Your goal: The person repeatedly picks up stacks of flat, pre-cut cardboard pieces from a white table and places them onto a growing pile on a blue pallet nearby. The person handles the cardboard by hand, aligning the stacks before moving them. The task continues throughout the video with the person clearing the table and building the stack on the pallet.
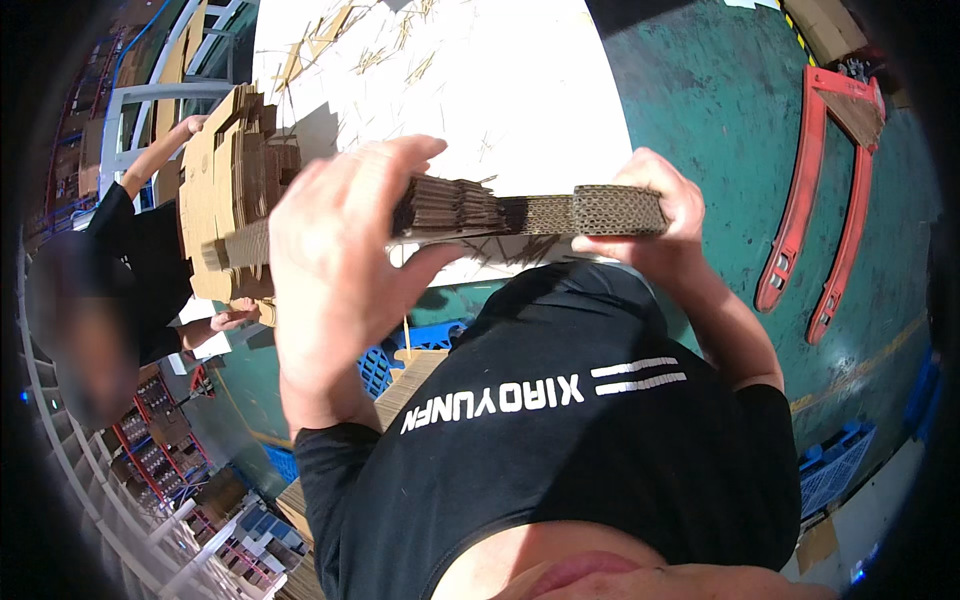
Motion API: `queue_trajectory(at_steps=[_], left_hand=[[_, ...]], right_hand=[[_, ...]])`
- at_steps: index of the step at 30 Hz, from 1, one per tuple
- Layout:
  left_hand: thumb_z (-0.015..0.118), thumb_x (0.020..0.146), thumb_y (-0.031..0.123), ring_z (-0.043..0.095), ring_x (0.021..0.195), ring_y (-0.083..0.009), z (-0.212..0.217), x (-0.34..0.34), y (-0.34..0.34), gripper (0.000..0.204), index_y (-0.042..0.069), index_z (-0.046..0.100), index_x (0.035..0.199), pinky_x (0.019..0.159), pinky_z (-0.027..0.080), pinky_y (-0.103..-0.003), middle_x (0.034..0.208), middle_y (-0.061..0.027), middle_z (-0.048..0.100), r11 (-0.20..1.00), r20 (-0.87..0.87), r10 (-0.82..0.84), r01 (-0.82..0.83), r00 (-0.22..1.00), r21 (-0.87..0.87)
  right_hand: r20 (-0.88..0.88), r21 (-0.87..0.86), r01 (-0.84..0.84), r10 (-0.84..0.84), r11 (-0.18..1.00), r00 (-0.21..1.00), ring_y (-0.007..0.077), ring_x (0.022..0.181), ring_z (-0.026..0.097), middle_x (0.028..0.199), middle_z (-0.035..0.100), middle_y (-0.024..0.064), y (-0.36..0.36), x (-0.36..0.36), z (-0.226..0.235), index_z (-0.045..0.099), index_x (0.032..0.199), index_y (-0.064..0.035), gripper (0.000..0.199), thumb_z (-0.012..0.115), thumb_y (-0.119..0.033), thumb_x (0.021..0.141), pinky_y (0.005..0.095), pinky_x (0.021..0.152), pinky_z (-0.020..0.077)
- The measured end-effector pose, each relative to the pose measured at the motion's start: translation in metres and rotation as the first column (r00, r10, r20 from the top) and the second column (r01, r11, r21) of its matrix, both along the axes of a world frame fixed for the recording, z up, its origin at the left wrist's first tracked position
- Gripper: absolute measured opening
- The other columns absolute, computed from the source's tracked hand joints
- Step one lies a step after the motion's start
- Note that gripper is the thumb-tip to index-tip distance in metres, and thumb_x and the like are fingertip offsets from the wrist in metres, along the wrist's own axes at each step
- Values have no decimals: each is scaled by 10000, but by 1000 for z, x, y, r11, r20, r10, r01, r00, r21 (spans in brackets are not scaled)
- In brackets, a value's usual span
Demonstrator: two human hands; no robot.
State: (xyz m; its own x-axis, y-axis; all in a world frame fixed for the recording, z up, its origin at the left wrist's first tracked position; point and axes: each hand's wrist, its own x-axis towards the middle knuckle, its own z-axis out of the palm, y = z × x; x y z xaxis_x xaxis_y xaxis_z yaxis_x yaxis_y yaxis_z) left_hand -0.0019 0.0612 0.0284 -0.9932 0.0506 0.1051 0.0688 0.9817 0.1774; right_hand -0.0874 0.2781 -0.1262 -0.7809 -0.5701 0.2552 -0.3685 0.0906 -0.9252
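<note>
At far left a co-worker's stack of cardboard (235, 190). My left hand (335, 270) and right hand (655, 215) each clamp an end of the cardboard bundle (520, 212), chest-high above the white worktop (500, 90). Light, stiff, slippery sheets, I judge; grip ends.

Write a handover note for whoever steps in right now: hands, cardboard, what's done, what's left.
Left hand: gripping the left end of a flat stack of corrugated cardboard sheets, thumb under, fingers over.
Right hand: clamped on the stack's right end.
Stack is held edge-on at chest height, above the white table, which is littered with cardboard scraps.
A co-worker's hand steadies another cardboard pile to the left.
Done: stack lifted. Left: set it down.
</note>
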Motion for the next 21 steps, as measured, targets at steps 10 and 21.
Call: queue_trajectory(at_steps=[10,21], left_hand=[[723,553,281,519,567,-173,-2,2,-34,303,97,548,717,494,380,-296,684,-11,531,880,-56,-467,470,883,69],[635,562,224,520,557,-151,-8,16,-46,189,117,521,669,483,381,-286,651,3,504,834,-49,-550,551,834,23]], right_hand=[[-26,-229,-214,214,950,977,56,671,561,723,595,-45,-38,-62,-7,582,767,-79,439,926,-115,497,226,612,454],[-58,104,-664,671,741,739,181,883,629,971,630,72,-36,-79,15,606,1072,-44,708,897,-309,483,323,798,510]])
